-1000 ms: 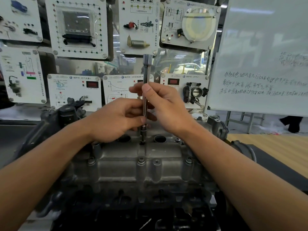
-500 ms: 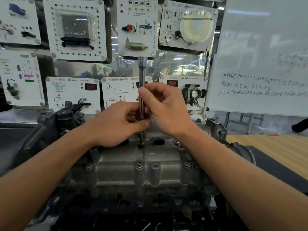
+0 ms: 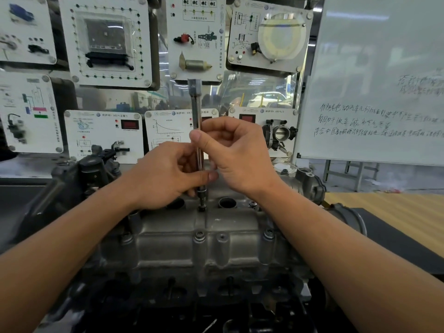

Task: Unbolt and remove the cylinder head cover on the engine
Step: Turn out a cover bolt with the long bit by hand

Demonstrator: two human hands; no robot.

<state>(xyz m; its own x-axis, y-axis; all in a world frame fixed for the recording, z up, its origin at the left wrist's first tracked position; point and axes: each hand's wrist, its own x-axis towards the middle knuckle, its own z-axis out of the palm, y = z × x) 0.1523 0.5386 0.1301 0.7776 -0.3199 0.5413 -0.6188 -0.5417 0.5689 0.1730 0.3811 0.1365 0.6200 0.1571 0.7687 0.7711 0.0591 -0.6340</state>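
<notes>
The grey cast cylinder head cover (image 3: 173, 239) lies across the top of the engine in front of me. A long steel extension bar (image 3: 195, 104) stands upright, its socket end (image 3: 202, 203) seated on a bolt at the cover's far middle. My left hand (image 3: 163, 176) pinches the bar's lower part between thumb and fingers. My right hand (image 3: 237, 152) pinches the bar higher up, thumb on the near side. Bolts (image 3: 199, 236) sit along the cover's near edge.
A black intake manifold (image 3: 79, 179) rises at the engine's left. A throttle housing (image 3: 310, 183) sits at the right end. Training display boards (image 3: 105, 39) fill the wall behind; a whiteboard (image 3: 374, 80) stands at the right. A wooden bench top (image 3: 396, 212) lies right.
Both hands stay on the bar and their fingers have shifted round it, as if twisting it. The bar stays upright on the same bolt.
</notes>
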